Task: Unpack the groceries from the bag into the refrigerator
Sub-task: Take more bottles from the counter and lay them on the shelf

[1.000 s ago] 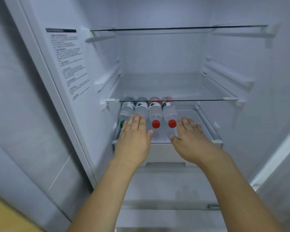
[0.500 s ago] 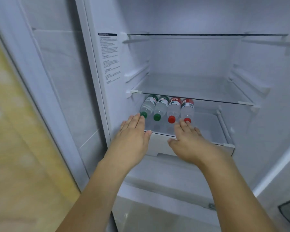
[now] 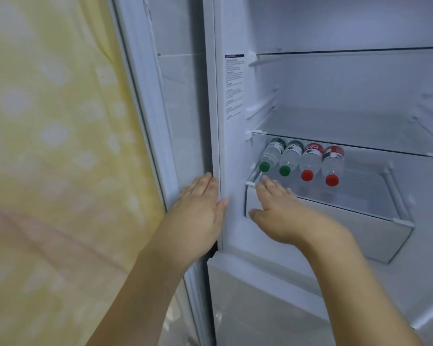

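At nine o'clock hangs a yellow patterned curtain (image 3: pixel 48 146). The left hand (image 3: pixel 198 211) lies flat, fingers straight, over the refrigerator's (image 3: pixel 233 158) front edge. Just right, the right hand (image 3: pixel 278 208) — fingers relaxed, holding nothing — hovers at the clear drawer's (image 3: pixel 360 221) near-left corner. At two o'clock, four bottles (image 3: pixel 303 158) lie side by side in that drawer — two green-capped, two red-capped.

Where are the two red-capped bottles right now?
In the head view, the two red-capped bottles lie side by side in the clear drawer under the lower glass shelf, right of the two green-capped bottles.
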`<state>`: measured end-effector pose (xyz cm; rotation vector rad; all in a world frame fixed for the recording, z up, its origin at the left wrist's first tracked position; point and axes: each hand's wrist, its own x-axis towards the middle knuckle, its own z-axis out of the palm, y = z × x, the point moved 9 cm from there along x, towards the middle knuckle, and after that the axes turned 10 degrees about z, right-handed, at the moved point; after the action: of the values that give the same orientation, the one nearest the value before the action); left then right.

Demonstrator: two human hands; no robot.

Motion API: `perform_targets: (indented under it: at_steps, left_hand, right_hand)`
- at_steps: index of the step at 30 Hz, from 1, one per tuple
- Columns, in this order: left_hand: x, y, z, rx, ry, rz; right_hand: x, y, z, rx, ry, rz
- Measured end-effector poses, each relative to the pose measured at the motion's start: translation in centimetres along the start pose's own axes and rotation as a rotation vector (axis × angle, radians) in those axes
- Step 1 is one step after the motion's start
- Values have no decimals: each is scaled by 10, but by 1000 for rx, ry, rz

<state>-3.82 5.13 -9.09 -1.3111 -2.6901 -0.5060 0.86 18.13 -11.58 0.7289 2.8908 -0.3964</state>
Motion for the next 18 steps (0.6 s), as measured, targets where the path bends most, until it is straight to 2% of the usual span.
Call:
perform_targets:
  at_steps: [5, 11, 18]
  left_hand:
    - [-37, -7, -15, 31, 32, -78]
    - [-91, -19, -39, 97, 65, -183]
    - [-147, -33, -62, 164, 109, -391]
  right_hand:
    - [-9, -33, 21, -42, -58, -60]
    - [-20, -88, 24, -80, -63, -220]
    - [-46, -142, 36, -126, -121, -419]
